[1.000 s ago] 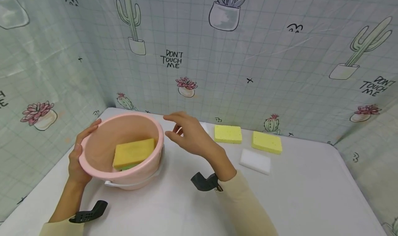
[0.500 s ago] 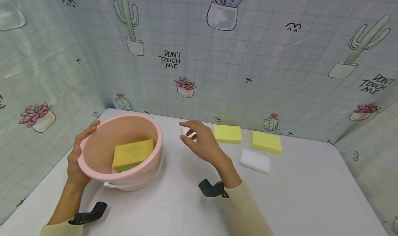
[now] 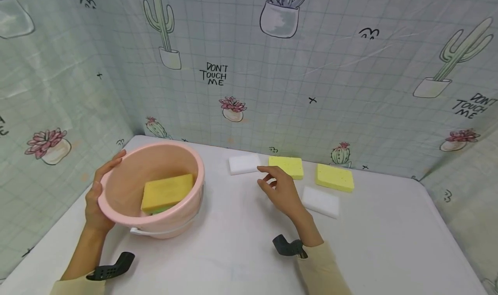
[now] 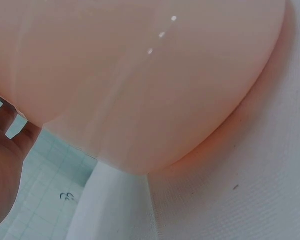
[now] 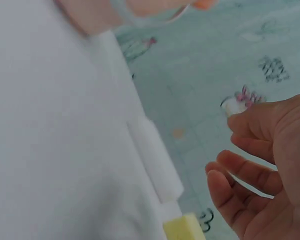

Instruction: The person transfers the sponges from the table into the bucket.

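Observation:
A pink bucket (image 3: 186, 208) with a white handle stands at the left of the table, its mouth tipped toward me. My left hand (image 3: 97, 200) holds it by the outer left side at the rim; in the left wrist view the fingers (image 4: 27, 137) meet its wall. Inside the bucket lies a yellow sponge (image 3: 167, 192) over something green, mostly hidden. My right hand (image 3: 282, 191) hovers over the table with loosely bent fingers and nothing between them. Close by are a white sponge (image 3: 244, 164), a yellow sponge (image 3: 285, 164) partly behind the hand, and another white sponge (image 3: 320, 201).
A second yellow sponge (image 3: 334, 177) lies farther right, near the back edge of the white table (image 3: 389, 234). A patterned curtain (image 3: 264, 83) with cactus drawings rises behind the table and along both sides.
My right hand has moved right, away from the bucket's rim and toward the sponges, uncovering the white sponge at the back. My left hand and the bucket have stayed in place.

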The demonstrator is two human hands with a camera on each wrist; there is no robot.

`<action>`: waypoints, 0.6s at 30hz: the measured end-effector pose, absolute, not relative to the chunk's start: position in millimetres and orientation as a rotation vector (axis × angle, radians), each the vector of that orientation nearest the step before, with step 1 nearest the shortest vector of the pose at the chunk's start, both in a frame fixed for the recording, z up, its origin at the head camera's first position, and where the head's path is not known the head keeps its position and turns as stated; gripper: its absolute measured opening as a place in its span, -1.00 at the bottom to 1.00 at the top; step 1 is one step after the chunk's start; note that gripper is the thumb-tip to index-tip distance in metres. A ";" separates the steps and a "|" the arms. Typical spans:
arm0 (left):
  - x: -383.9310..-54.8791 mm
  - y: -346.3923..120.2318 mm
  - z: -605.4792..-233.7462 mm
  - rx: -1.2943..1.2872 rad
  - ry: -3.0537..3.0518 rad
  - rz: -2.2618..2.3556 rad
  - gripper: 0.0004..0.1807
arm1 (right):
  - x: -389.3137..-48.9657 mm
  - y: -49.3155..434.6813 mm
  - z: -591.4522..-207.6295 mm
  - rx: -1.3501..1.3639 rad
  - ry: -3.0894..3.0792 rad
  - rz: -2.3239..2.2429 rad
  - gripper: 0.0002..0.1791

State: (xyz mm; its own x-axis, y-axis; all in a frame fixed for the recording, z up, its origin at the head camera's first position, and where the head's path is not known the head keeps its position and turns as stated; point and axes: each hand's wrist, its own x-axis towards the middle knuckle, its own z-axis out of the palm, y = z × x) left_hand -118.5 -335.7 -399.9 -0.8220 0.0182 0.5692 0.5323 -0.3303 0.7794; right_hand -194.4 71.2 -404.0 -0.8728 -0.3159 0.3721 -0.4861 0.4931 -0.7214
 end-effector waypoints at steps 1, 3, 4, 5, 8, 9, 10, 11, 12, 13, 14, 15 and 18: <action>-118.7 -335.2 -400.1 -0.712 -1.573 -2.222 -0.42 | -194.9 76.0 -407.0 0.679 -2.542 1.323 -0.60; -118.4 -334.3 -400.8 -0.731 -1.550 -2.247 -0.42 | -196.8 85.1 -412.0 0.662 -2.541 1.308 -0.61; -117.7 -334.8 -400.9 -0.733 -1.541 -2.254 -0.42 | -198.7 88.4 -413.7 0.656 -2.538 1.305 -0.60; -116.6 -335.1 -401.1 -0.731 -1.532 -2.261 -0.43 | -200.9 91.8 -415.9 0.645 -2.538 1.294 -0.60; -114.6 -335.6 -401.7 -0.728 -1.527 -2.264 -0.43 | -206.1 102.5 -420.7 0.563 -2.556 1.263 -0.60; -114.5 -335.4 -401.5 -0.718 -1.533 -2.260 -0.43 | -207.6 106.1 -422.1 0.527 -2.559 1.257 -0.59; -114.7 -335.2 -401.2 -0.708 -1.540 -2.255 -0.43 | -209.2 109.8 -423.5 0.487 -2.561 1.251 -0.59; -115.2 -335.0 -400.8 -0.701 -1.548 -2.249 -0.43 | -210.7 113.2 -424.9 0.450 -2.560 1.244 -0.58; -115.9 -334.6 -400.3 -0.694 -1.554 -2.248 -0.43 | -212.0 116.5 -426.0 0.414 -2.558 1.235 -0.58; -116.5 -334.2 -400.0 -0.686 -1.559 -2.247 -0.44 | -213.6 119.8 -427.3 0.385 -2.555 1.227 -0.57; -117.1 -333.9 -399.7 -0.683 -1.563 -2.245 -0.44 | -214.9 122.7 -428.9 0.363 -2.550 1.229 -0.56; -117.6 -333.4 -399.5 -0.680 -1.565 -2.245 -0.44 | -216.3 125.3 -430.9 0.341 -2.548 1.230 -0.55; -118.5 -333.1 -398.6 -0.684 -1.558 -2.250 -0.44 | -220.5 131.6 -435.9 0.292 -2.571 1.227 -0.49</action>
State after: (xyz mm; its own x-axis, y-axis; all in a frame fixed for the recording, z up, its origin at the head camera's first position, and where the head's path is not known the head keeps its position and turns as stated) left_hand -118.5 -333.1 -398.6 -0.8345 0.0102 0.5509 0.5121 -0.3546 0.7823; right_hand -220.5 131.6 -435.9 -0.9413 -0.0621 0.3318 -0.2970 0.6193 -0.7268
